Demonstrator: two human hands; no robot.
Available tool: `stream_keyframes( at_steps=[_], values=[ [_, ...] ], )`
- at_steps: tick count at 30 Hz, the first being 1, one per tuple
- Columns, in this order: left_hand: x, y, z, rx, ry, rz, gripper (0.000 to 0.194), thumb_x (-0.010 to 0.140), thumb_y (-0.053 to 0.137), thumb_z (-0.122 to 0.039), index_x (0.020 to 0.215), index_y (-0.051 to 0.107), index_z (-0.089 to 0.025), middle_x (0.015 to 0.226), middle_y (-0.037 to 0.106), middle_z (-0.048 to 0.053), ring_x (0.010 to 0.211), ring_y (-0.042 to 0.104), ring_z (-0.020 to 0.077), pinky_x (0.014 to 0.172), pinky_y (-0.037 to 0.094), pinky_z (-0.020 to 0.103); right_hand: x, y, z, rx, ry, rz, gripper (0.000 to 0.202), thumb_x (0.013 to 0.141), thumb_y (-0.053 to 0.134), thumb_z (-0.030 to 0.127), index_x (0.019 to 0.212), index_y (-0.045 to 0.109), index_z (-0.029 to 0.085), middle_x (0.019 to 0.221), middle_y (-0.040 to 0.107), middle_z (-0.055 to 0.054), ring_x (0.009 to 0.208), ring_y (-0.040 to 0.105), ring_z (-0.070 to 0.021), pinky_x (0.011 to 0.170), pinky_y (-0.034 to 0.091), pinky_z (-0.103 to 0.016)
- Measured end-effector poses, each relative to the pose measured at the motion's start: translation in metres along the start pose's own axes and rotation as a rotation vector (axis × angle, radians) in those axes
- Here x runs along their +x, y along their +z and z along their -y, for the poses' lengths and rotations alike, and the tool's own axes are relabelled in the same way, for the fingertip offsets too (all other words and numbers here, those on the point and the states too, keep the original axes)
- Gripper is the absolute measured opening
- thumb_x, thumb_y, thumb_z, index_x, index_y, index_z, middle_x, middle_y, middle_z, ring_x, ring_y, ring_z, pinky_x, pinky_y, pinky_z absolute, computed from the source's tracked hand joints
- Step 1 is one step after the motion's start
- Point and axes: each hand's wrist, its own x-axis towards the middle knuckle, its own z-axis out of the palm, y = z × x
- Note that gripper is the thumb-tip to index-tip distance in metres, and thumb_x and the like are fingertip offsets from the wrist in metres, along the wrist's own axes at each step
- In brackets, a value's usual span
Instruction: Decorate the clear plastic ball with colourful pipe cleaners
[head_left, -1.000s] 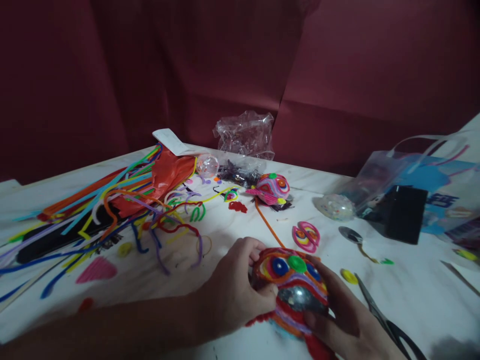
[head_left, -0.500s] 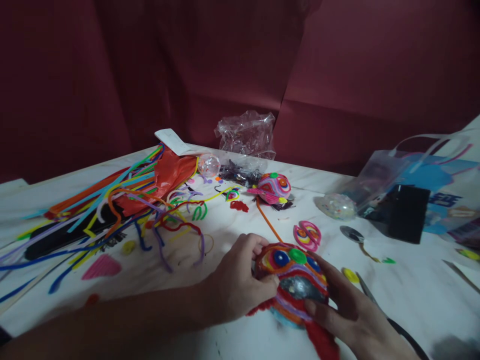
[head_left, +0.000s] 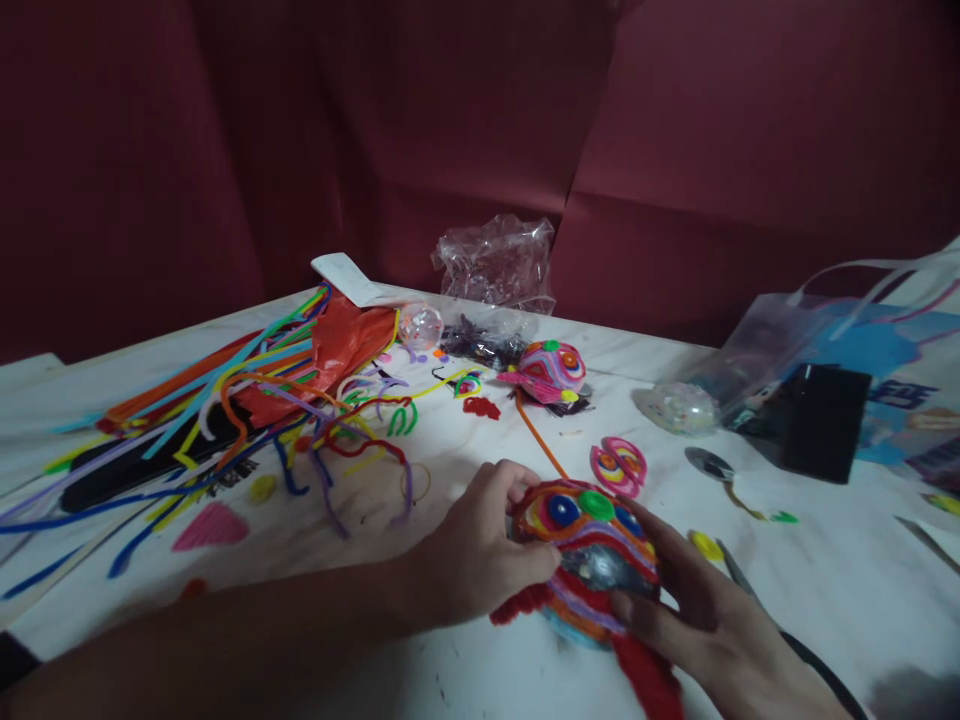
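Note:
Between my two hands is a round craft fish (head_left: 592, 560), covered in bands of coloured pipe cleaner. It has blue button eyes, a green button between them and a dark shiny bare patch in the middle. My left hand (head_left: 495, 550) grips its left side, thumb on the front. From the right, my right hand (head_left: 705, 600) holds it, with the thumb near the lower edge of the bare patch. Red fuzzy pieces stick out at its lower left and bottom right. Beyond it lies a pink coil (head_left: 619, 467) with orange and yellow in it.
Loose pipe cleaners (head_left: 225, 400) spill from a red wrapper (head_left: 345, 345) at left. A second decorated ball (head_left: 551, 372) sits farther back, near crumpled clear plastic (head_left: 495, 265). Scissors (head_left: 795, 640) lie by my right hand. A black box (head_left: 825, 422) and plastic bag (head_left: 765, 345) stand at right.
The view has shifted slightly, so things on the table appear a little farther right. Both hands keep their hold on the fish, with hardly any movement.

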Motion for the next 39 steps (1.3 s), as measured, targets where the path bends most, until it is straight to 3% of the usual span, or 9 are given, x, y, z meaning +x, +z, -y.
stream_keyframes(
  at_steps=[4, 8, 11, 17, 20, 22, 27, 35, 39],
  values=[
    [0.001, 0.002, -0.002, 0.048, -0.072, -0.024, 0.042, 0.059, 0.059, -0.008, 0.099, 0.051, -0.016, 0.083, 0.058, 0.0, 0.056, 0.054, 0.007, 0.049, 0.041, 0.019, 0.005, -0.002, -0.006, -0.013, 0.005, 0.012, 0.092, 0.055, 0.081, 0.05, 0.133, 0.047, 0.013, 0.1, 0.068, -0.013, 0.089, 0.063, -0.0312, 0.072, 0.055, -0.034],
    [0.0, 0.003, -0.001, 0.014, -0.142, 0.018, 0.047, 0.062, 0.058, -0.011, 0.108, 0.047, -0.018, 0.073, 0.056, -0.003, 0.041, 0.047, 0.0048, 0.039, 0.037, 0.018, 0.008, -0.002, -0.017, 0.046, 0.017, 0.027, 0.111, 0.051, 0.082, 0.056, 0.14, 0.034, 0.012, 0.104, 0.066, -0.014, 0.084, 0.065, -0.0291, 0.066, 0.056, -0.031],
    [-0.001, 0.002, -0.004, 0.005, -0.132, 0.056, 0.046, 0.065, 0.061, -0.016, 0.11, 0.047, -0.018, 0.068, 0.055, -0.004, 0.04, 0.047, 0.0057, 0.039, 0.038, 0.019, 0.008, -0.003, -0.015, 0.037, 0.028, 0.039, 0.12, 0.048, 0.081, 0.061, 0.142, 0.028, 0.008, 0.104, 0.066, -0.016, 0.084, 0.065, -0.0283, 0.067, 0.056, -0.029],
    [-0.005, -0.002, -0.015, 0.17, 0.038, 0.084, 0.049, 0.068, 0.067, -0.038, 0.109, 0.054, -0.015, 0.091, 0.063, 0.008, 0.075, 0.061, 0.0172, 0.067, 0.05, 0.031, 0.009, -0.015, -0.001, -0.013, 0.041, 0.149, 0.093, 0.058, 0.08, 0.049, 0.135, 0.044, 0.011, 0.115, 0.062, -0.015, 0.1, 0.06, -0.032, 0.081, 0.053, -0.033],
    [-0.006, 0.002, -0.014, 0.321, 0.154, 0.081, 0.067, 0.058, 0.076, -0.037, 0.117, 0.052, -0.017, 0.117, 0.056, 0.011, 0.105, 0.054, 0.026, 0.092, 0.043, 0.04, 0.013, -0.019, -0.001, 0.021, 0.029, 0.183, 0.087, 0.061, 0.08, 0.047, 0.133, 0.047, 0.012, 0.115, 0.061, -0.015, 0.106, 0.056, -0.0345, 0.087, 0.049, -0.038],
    [-0.005, 0.007, -0.011, 0.349, 0.176, 0.103, 0.077, 0.056, 0.078, -0.033, 0.124, 0.047, -0.017, 0.127, 0.05, 0.012, 0.114, 0.048, 0.0284, 0.099, 0.038, 0.042, 0.014, -0.019, -0.003, 0.051, 0.019, 0.182, 0.082, 0.063, 0.079, 0.044, 0.132, 0.048, 0.013, 0.117, 0.061, -0.015, 0.109, 0.053, -0.0345, 0.09, 0.047, -0.04],
    [-0.001, 0.017, -0.004, 0.374, 0.114, 0.094, 0.085, 0.059, 0.074, -0.028, 0.134, 0.034, -0.017, 0.135, 0.042, 0.014, 0.121, 0.042, 0.0288, 0.102, 0.035, 0.043, 0.015, -0.017, -0.006, 0.133, 0.042, 0.167, 0.077, 0.063, 0.08, 0.042, 0.129, 0.051, 0.015, 0.12, 0.059, -0.013, 0.114, 0.049, -0.0331, 0.093, 0.045, -0.04],
    [0.019, 0.031, 0.004, 0.419, 0.107, -0.04, 0.074, 0.059, 0.075, -0.031, 0.126, 0.044, -0.022, 0.122, 0.048, 0.01, 0.116, 0.042, 0.0277, 0.099, 0.036, 0.042, 0.022, -0.022, -0.012, 0.41, 0.112, 0.166, 0.055, 0.068, 0.078, 0.033, 0.117, 0.059, 0.018, 0.115, 0.062, -0.011, 0.108, 0.055, -0.029, 0.09, 0.047, -0.035],
    [0.023, 0.035, 0.009, 0.382, 0.117, -0.095, 0.073, 0.06, 0.074, -0.028, 0.126, 0.044, -0.022, 0.123, 0.048, 0.01, 0.116, 0.042, 0.0277, 0.1, 0.036, 0.041, 0.027, -0.02, -0.018, 0.501, 0.049, 0.167, 0.048, 0.067, 0.078, 0.031, 0.11, 0.063, 0.018, 0.109, 0.064, -0.01, 0.101, 0.059, -0.0279, 0.085, 0.049, -0.034]
  ],
)
